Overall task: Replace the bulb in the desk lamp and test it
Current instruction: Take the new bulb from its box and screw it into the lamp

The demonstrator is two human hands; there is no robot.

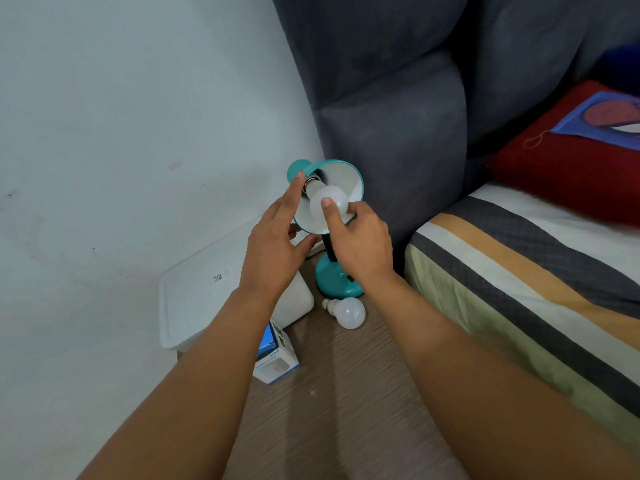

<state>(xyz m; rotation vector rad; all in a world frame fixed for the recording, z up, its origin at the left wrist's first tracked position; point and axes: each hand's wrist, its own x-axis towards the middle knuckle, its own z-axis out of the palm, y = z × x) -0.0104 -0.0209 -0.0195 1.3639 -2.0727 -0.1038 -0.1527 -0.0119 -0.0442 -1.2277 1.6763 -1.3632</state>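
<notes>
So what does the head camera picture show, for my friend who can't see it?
A person's right hand grips a white bulb in the shade of a teal desk lamp, while the left hand steadies the shade's rim. A second bulb lies on the wooden table by the lamp's base, near a bulb box.

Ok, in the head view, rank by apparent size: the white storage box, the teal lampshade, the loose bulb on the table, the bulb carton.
1. White storage box
2. Teal lampshade
3. Bulb carton and loose bulb: these look alike, and an arm partly hides the carton, so unranked.
</notes>
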